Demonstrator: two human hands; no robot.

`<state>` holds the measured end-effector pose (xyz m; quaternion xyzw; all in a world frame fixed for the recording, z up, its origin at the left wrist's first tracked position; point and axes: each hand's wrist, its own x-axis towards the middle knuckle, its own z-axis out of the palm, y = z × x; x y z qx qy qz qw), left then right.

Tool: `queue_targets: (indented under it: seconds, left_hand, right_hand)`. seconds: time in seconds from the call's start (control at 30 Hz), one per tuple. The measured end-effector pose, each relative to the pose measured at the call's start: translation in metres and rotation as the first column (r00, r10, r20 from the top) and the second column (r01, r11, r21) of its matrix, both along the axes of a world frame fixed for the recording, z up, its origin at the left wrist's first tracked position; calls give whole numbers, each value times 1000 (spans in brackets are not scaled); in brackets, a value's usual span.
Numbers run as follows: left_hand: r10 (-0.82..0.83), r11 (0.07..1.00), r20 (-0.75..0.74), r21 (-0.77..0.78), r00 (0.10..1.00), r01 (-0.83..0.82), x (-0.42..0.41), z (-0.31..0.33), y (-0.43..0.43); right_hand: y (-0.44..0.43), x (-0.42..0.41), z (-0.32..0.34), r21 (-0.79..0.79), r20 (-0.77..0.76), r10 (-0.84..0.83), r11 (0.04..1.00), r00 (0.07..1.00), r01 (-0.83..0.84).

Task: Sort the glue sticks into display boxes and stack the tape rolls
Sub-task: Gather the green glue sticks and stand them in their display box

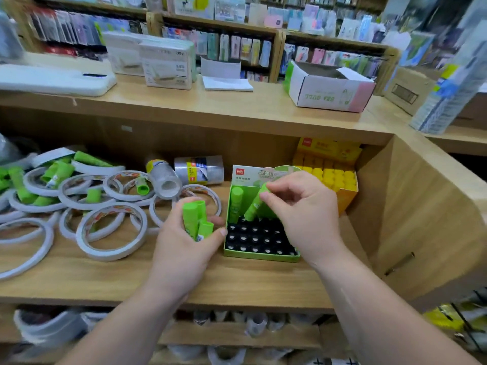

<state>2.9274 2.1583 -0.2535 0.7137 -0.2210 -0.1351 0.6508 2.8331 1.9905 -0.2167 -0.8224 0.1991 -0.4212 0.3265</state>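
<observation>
Glue stick point(253, 205), tilted over the green display box point(261, 256), was pinched in our right hand point(303, 206); our left hand point(184, 243) gripped two more sticks point(196, 219) just beside its left edge.

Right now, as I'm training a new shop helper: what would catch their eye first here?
The right hand pinches a green glue stick, tilted over the green display box on the shelf. The left hand grips more glue sticks beside it. To the left lies a jumble of white tape rolls mixed with loose glue sticks.
</observation>
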Motion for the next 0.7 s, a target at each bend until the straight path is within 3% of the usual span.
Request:
queue_targets:
  seconds: [0.23,0.7]
  left_hand:
    - [-77,995,58,68,995,73,7,-3,6]
    - [-144,987,95,84,985,136,10,-7,7]
  right_hand:
    - [9,12,-11,-215,-84,-82,975,993,62]
    - [4,17,-4,-360,-213,-21,931,977,-59]
